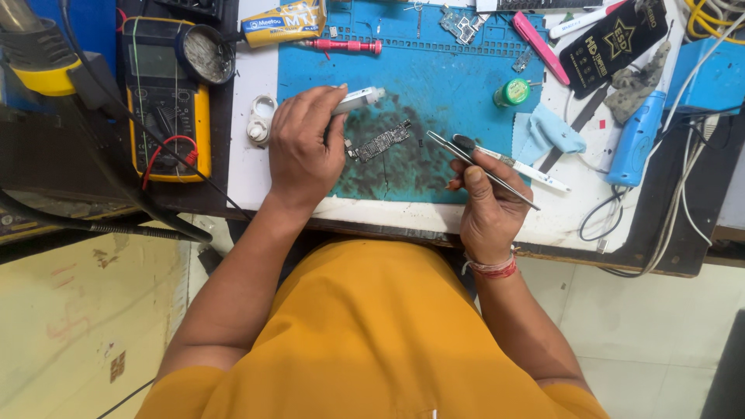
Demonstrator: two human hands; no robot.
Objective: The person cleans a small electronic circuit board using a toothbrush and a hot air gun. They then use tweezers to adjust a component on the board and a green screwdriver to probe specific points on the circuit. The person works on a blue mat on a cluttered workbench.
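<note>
Two hands: both at work over the blue mat (434, 70) on the table (252, 178), each with a tool in its grip.
Left hand (303, 147): fingers clenched round a grey-white pen-shaped tool (357, 99), whose tip juts out past the knuckles, up and to the right.
Right hand (485, 202): fingers grasping metal tweezers (466, 159) together with a white brush (516, 164); both run out from the fingertips across the mat.
Circuit board (380, 142): one small dark board, lying flat on the stained middle of the mat, just beside the left fingers and well short of the right fingertips; the tweezer tips point toward it without touching.
Progress: by my reading, the board is bared and laid out, and the tools are taken up; no tool meets the board, so the work on it looks unfinished.
Boards counted: one under the hands, and one more bare board (459, 25) at the far edge of the mat, beyond both sets of fingers.
Meter: one yellow multimeter (164, 97), left of the left fingers, off the mat.
Screwdriver: one pink screwdriver (345, 46), beyond the left fingers.
Small pot: one green-capped pot (511, 93), beyond the right fingers.
Cloth: one pale blue cloth (547, 132), right of the brush tip.
Blue tool: one blue handheld tool (640, 136), far right of the right fingers.
</note>
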